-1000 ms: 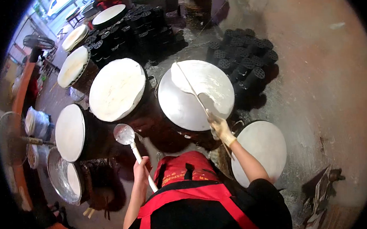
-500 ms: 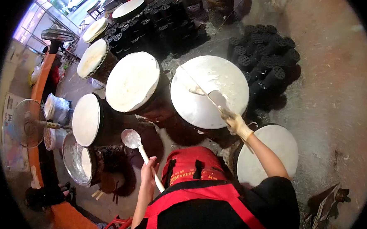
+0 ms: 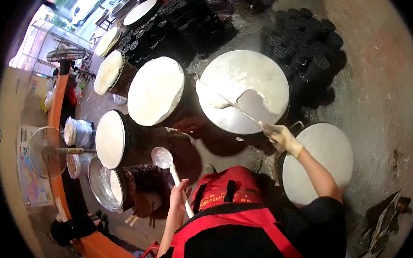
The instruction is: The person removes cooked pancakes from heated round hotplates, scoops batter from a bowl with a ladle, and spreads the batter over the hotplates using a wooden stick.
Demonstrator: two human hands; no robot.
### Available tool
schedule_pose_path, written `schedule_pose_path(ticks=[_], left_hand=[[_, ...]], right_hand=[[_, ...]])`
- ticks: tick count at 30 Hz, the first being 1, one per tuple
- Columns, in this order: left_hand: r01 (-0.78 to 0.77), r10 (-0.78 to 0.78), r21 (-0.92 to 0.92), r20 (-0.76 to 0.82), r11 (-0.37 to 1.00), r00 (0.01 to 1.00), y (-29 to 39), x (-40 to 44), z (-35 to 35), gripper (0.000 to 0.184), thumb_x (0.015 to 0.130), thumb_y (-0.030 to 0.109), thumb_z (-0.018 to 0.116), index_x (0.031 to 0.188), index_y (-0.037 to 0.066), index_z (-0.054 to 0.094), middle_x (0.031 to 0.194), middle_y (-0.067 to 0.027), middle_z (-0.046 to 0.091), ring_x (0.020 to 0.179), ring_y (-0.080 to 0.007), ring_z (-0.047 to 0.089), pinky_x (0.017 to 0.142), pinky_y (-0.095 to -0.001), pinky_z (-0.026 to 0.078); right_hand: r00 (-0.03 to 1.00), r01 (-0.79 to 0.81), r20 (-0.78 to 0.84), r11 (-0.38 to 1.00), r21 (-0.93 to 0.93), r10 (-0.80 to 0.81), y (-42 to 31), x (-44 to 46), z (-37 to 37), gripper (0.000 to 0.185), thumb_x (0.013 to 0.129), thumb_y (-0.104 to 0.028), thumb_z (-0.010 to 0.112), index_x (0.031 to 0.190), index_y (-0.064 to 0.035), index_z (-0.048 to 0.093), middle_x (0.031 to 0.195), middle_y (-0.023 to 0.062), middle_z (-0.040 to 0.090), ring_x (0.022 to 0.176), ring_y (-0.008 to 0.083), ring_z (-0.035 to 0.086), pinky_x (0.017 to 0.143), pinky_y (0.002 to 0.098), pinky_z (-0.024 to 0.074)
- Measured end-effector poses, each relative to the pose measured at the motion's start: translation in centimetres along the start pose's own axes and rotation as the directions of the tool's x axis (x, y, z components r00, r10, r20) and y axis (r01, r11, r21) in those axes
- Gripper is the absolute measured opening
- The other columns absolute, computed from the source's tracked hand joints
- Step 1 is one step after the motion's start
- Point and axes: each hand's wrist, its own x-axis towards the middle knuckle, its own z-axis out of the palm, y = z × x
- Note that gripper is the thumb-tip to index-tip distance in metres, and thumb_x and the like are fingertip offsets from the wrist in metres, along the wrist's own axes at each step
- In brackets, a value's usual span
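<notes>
My right hand (image 3: 283, 138), in a pale glove, is closed around the handle of a long thin batter spreader (image 3: 249, 116). The spreader reaches across a large round griddle (image 3: 254, 105), with a lump of batter clinging near its middle. White batter (image 3: 248, 70) covers much of the surface, leaving a smooth grey patch near the front. Held low at my left side, a ladle (image 3: 162, 157) with a white handle is gripped by my left hand (image 3: 178, 194). Its metal bowl is smeared with white batter and points away from me.
Another round griddle (image 3: 318, 163) stands beside my right forearm. To the left are round stoves topped with white sheets (image 3: 156, 91) and a batter-smeared metal basin (image 3: 99, 186). Black perforated coal briquettes (image 3: 304, 42) are stacked behind. A fan (image 3: 46, 153) stands by the orange counter edge (image 3: 56, 111).
My right hand and the spreader have shifted over the griddle, and the grey patch now looks larger. The whole view has turned slightly; my left hand still holds the ladle.
</notes>
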Motion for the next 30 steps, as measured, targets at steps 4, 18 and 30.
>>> schedule_pose_path(ticks=[4,18,30], left_hand=[[-0.038,0.016,0.113,0.187,0.993,0.982,1.7,2.9,-1.3,0.015,0.083,0.018,0.063,0.093,0.007,0.060,0.091,0.0002,0.058,0.089,-0.0106,0.054,0.083,-0.0297,0.044],[-0.100,-0.026,0.297,0.392,0.950,0.920,6.9,11.9,-14.5,0.028,0.083,0.015,0.063,0.106,0.004,0.053,0.089,-0.0006,0.056,0.081,-0.0094,0.054,0.073,-0.0235,0.043],[-0.061,0.053,0.050,0.162,0.997,0.985,4.2,12.7,-32.0,0.029,0.084,0.012,0.060,0.111,0.003,0.053,0.089,0.0003,0.054,0.080,-0.0101,0.053,0.074,-0.0254,0.043]], right_hand=[[0.937,0.135,-0.333,0.988,0.080,-0.101,3.3,-1.5,0.4,0.043,0.082,0.003,0.057,0.124,-0.0022,0.050,0.095,0.0068,0.062,0.057,0.0046,0.051,0.035,0.0172,0.0381],[0.657,0.276,-0.738,0.861,0.426,0.154,10.5,-1.7,24.7,0.028,0.090,-0.029,0.052,0.115,-0.0174,0.055,0.064,-0.0045,0.051,0.040,0.0051,0.037,0.033,0.0212,0.0279],[0.294,0.548,-0.941,0.836,0.024,-0.165,-3.0,34.6,31.4,0.040,0.094,-0.023,0.042,0.134,-0.0223,0.038,0.065,0.0017,0.049,0.043,0.0142,0.043,0.036,0.0272,0.0363]])
